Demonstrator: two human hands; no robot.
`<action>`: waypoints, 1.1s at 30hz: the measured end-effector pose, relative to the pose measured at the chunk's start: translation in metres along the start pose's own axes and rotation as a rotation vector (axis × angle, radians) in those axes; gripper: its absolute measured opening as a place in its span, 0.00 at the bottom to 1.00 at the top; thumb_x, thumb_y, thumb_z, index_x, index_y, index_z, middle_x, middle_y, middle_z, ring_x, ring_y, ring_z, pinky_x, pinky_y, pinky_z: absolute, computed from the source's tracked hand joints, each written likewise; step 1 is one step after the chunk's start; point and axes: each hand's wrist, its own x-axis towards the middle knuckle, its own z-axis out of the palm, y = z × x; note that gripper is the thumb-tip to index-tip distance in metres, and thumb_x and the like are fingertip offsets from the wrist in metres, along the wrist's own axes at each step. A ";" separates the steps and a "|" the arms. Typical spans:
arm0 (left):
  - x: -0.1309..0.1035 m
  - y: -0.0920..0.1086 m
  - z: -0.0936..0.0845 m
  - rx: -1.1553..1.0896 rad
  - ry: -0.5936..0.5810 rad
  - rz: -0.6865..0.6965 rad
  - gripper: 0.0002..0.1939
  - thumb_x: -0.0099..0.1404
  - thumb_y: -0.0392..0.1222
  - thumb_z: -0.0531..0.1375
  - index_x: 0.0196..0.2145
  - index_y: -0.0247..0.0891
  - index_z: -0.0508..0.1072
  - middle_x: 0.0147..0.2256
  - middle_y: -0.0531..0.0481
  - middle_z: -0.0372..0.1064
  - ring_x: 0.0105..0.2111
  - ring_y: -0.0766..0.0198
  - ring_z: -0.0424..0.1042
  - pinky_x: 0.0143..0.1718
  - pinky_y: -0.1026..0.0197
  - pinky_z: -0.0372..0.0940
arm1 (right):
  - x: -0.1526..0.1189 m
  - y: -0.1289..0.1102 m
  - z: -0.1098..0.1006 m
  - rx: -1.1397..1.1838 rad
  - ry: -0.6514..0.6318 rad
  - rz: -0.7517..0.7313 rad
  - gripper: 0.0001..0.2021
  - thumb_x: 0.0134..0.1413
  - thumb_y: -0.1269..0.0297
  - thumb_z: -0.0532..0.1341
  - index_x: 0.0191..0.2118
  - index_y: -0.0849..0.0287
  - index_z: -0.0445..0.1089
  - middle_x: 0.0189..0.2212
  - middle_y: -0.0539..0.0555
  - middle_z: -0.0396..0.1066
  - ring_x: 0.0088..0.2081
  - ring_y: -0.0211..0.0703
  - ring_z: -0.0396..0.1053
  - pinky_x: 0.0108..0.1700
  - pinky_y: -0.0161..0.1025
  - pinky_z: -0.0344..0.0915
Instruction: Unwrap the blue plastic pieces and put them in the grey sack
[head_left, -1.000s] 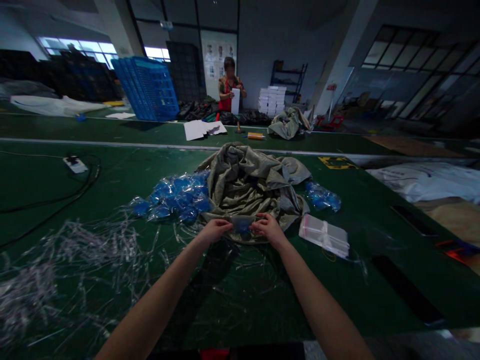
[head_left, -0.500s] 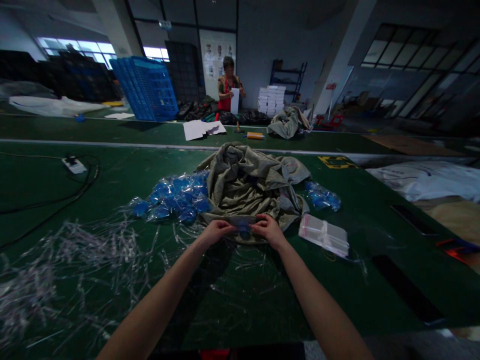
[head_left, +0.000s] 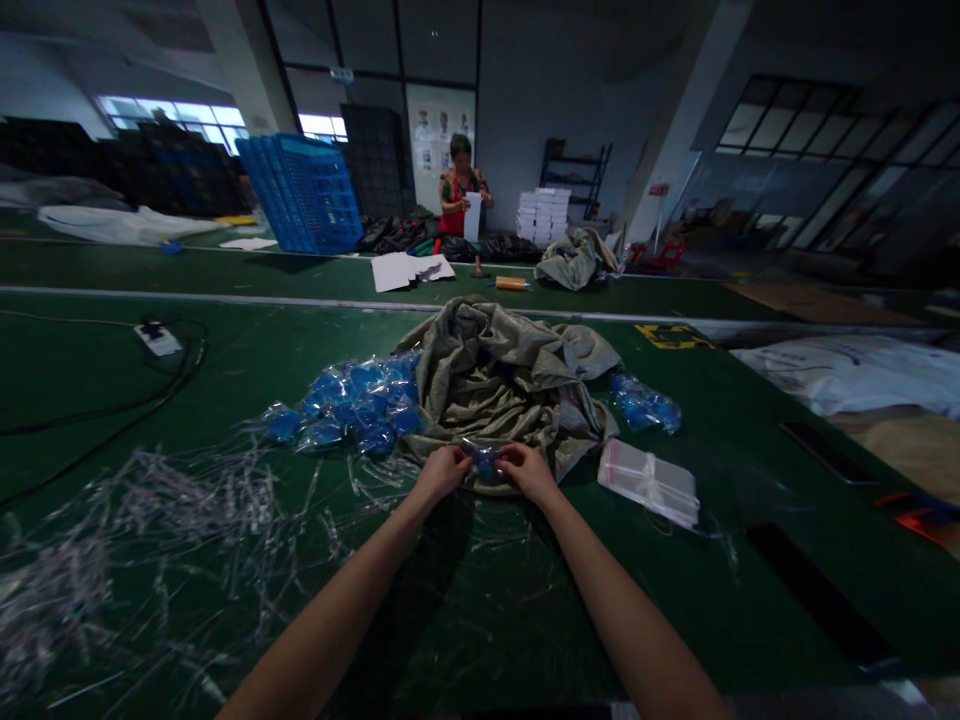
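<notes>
Between my two hands is a small clear plastic bag (head_left: 485,462) with something blue inside. My left hand (head_left: 445,470) pinches its left side. The right side is pinched by my right hand (head_left: 527,470). Just beyond lies a crumpled grey-green woven sack (head_left: 510,375), its mouth folded open towards me; what it holds is hidden in its folds. Left of the sack is a heap of blue items in clear bags (head_left: 356,400), and a smaller group of bagged blue items (head_left: 645,402) lies to its right. A tied stack of flat clear bags (head_left: 649,480) rests near my right hand.
Torn plastic strips (head_left: 187,510) cover the green table (head_left: 285,335) at left. A power strip (head_left: 157,338) with cables lies beyond them. Two dark flat objects, one a black slab (head_left: 817,590), lie at right. Across the far table a person (head_left: 461,195) holds a white box.
My hands have drawn slightly closer together on the bag, which now looks bunched rather than stretched flat. The view has tilted up a little.
</notes>
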 end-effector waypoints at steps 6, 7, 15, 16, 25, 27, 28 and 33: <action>-0.006 0.004 -0.001 -0.126 -0.026 0.082 0.10 0.59 0.42 0.58 0.34 0.34 0.75 0.32 0.47 0.74 0.33 0.62 0.71 0.34 0.64 0.62 | -0.005 -0.014 -0.003 -0.023 -0.074 -0.052 0.09 0.43 0.62 0.65 0.32 0.59 0.70 0.29 0.51 0.73 0.32 0.42 0.70 0.39 0.40 0.66; -0.009 0.006 -0.004 -0.152 -0.034 0.101 0.10 0.59 0.43 0.58 0.33 0.34 0.74 0.31 0.48 0.74 0.33 0.62 0.71 0.34 0.64 0.62 | -0.007 -0.019 -0.006 -0.019 -0.085 -0.067 0.09 0.43 0.61 0.65 0.31 0.59 0.70 0.30 0.51 0.73 0.33 0.42 0.70 0.40 0.40 0.66; -0.063 0.035 -0.041 -0.649 -0.142 0.221 0.12 0.55 0.46 0.63 0.29 0.35 0.67 0.30 0.53 0.69 0.30 0.67 0.67 0.31 0.67 0.61 | -0.057 -0.075 -0.019 0.250 -0.281 -0.071 0.13 0.42 0.59 0.69 0.29 0.59 0.67 0.35 0.51 0.73 0.32 0.39 0.70 0.38 0.39 0.67; -0.073 0.040 -0.045 -0.701 -0.153 0.198 0.12 0.54 0.45 0.64 0.27 0.35 0.66 0.28 0.53 0.68 0.28 0.68 0.66 0.30 0.67 0.60 | -0.066 -0.081 -0.018 0.298 -0.288 -0.067 0.13 0.41 0.61 0.70 0.28 0.59 0.67 0.35 0.51 0.73 0.31 0.38 0.70 0.36 0.38 0.68; -0.125 0.049 -0.043 -0.852 -0.132 -0.012 0.13 0.49 0.43 0.67 0.31 0.33 0.75 0.26 0.51 0.72 0.27 0.66 0.69 0.30 0.66 0.61 | -0.110 -0.085 -0.001 0.476 -0.316 -0.042 0.14 0.37 0.64 0.72 0.22 0.59 0.65 0.25 0.48 0.71 0.24 0.36 0.68 0.26 0.35 0.67; -0.124 0.039 -0.034 -0.858 -0.121 -0.035 0.11 0.48 0.43 0.67 0.27 0.33 0.74 0.25 0.50 0.72 0.27 0.66 0.69 0.30 0.66 0.61 | -0.111 -0.081 0.002 0.440 -0.308 -0.007 0.14 0.38 0.62 0.72 0.22 0.59 0.66 0.22 0.47 0.70 0.23 0.38 0.69 0.27 0.37 0.68; -0.122 0.033 -0.031 -0.856 -0.114 -0.049 0.11 0.48 0.44 0.67 0.26 0.33 0.74 0.25 0.50 0.72 0.26 0.66 0.69 0.29 0.66 0.61 | -0.111 -0.080 0.004 0.407 -0.286 0.008 0.13 0.40 0.61 0.71 0.23 0.58 0.67 0.21 0.47 0.70 0.25 0.39 0.70 0.29 0.38 0.69; -0.083 0.003 -0.048 -0.632 0.110 -0.100 0.15 0.50 0.48 0.65 0.32 0.33 0.76 0.28 0.48 0.75 0.27 0.63 0.71 0.28 0.65 0.61 | -0.120 -0.076 -0.008 0.220 -0.103 -0.009 0.16 0.50 0.53 0.64 0.41 0.57 0.71 0.41 0.57 0.75 0.44 0.51 0.73 0.48 0.49 0.68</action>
